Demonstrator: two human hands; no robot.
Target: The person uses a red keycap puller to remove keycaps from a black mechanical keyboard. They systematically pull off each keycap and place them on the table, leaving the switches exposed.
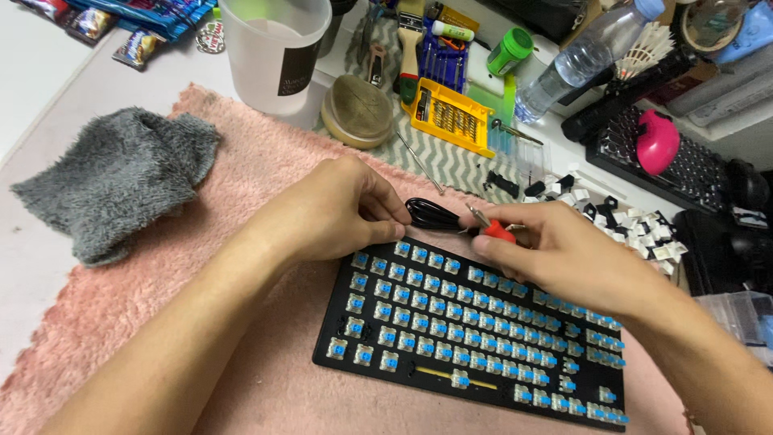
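Observation:
A black keyboard (pixel 451 338) with its keycaps off, showing rows of blue switches, lies on a pink fluffy towel (pixel 241 161). My left hand (pixel 338 213) rests its fingers on the keyboard's far left corner, near a black coiled cable (pixel 431 213). My right hand (pixel 564 254) pinches a small red-handled tool with metal prongs (pixel 495 229) above the keyboard's far edge. The tool's tip points toward the cable.
A grey cloth (pixel 113 181) lies at the left. Behind the towel stand a white plastic jug (pixel 274 52), a round brush (pixel 358 109), a yellow screwdriver-bit case (pixel 451 117), a water bottle (pixel 576 60), loose keycaps (pixel 636 225) and a second keyboard with a pink mouse (pixel 656 141).

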